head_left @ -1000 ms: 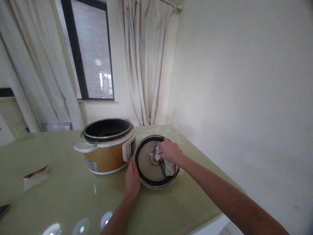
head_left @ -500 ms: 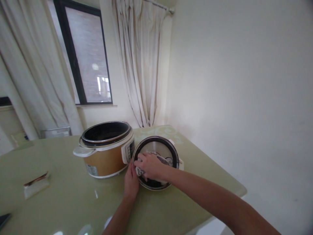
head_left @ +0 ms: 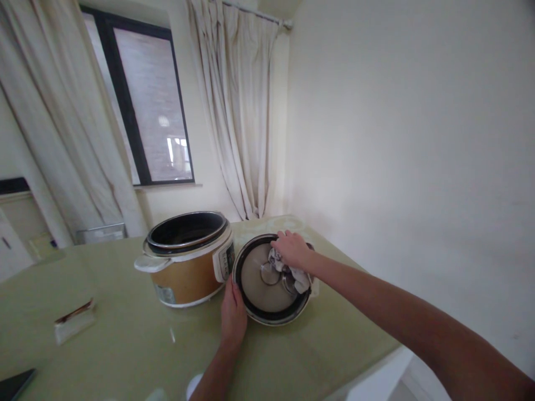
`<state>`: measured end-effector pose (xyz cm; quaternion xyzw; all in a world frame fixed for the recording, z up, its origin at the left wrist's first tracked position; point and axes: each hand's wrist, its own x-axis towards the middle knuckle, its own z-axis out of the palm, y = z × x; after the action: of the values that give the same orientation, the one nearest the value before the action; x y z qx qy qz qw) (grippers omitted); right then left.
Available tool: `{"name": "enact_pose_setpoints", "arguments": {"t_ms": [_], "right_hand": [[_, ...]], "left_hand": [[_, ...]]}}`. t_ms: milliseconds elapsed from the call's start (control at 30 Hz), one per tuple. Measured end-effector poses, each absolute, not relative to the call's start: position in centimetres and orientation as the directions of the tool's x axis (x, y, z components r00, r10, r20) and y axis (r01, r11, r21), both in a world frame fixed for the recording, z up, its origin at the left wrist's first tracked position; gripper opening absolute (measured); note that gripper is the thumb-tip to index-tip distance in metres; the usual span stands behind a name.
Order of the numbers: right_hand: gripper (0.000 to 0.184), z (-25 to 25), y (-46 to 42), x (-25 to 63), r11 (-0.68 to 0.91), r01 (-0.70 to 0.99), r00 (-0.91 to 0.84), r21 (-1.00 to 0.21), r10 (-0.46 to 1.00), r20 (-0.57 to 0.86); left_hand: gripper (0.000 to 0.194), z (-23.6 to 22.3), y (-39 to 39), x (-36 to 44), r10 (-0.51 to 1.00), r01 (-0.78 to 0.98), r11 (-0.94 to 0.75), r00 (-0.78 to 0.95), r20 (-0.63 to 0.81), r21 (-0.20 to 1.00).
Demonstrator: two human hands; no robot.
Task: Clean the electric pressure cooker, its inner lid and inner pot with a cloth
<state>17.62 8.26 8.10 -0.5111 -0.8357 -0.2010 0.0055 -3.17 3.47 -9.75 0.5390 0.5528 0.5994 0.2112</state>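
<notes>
The round lid [head_left: 259, 281] of a pressure cooker rests on the table with its metal inner side up and a black sealing ring round its rim. My left hand [head_left: 234, 314] grips the lid's left edge. A crumpled grey-white cloth [head_left: 297, 275] is bunched under my right hand [head_left: 293, 249], whose fingers are closed on it at the upper right of the lid. To the left of the lid stands the gold and white electric pressure cooker [head_left: 188, 278], uncovered, with its dark inner pot showing.
A pale green table [head_left: 137, 351] carries everything. On its left lie a small clear packet [head_left: 75, 323] with a brown edge and a dark flat object [head_left: 16, 384]. A white wall [head_left: 397, 139] borders the right side; curtains [head_left: 234, 111] and a window [head_left: 154, 106] are behind.
My right hand has moved with the cloth from the lid's left part to its upper right, uncovering the metal middle. My left hand still grips the left edge. The view has shifted slightly.
</notes>
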Motion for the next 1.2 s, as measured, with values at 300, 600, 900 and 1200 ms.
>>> {"name": "enact_pose_setpoints", "arguments": {"t_ms": [300,600,900,1200], "right_hand": [[0.040,6.2,1.7,18.8,0.790,0.495,-0.811,0.360,0.569,-0.134],[0.038,2.4,2.3,12.9,0.899,0.428,-0.903,0.095,0.429,0.014],[0.026,5.8,7.6,10.3,0.711,0.626,-0.778,0.321,0.542,0.317],[0.039,8.6,9.6,18.7,0.450,0.854,-0.513,0.261,0.815,0.271]], "left_hand": [[0.050,-9.0,2.8,-2.7,0.872,0.309,-0.299,-0.296,0.391,0.903],[0.054,-9.3,3.3,-3.4,0.869,0.220,-0.301,-0.337,0.362,0.928],[0.054,-9.3,3.3,-3.4,0.870,0.227,-0.323,-0.310,0.383,0.919],[0.051,-8.7,2.7,-3.1,0.889,0.254,-0.225,-0.342,0.305,0.941]]}}
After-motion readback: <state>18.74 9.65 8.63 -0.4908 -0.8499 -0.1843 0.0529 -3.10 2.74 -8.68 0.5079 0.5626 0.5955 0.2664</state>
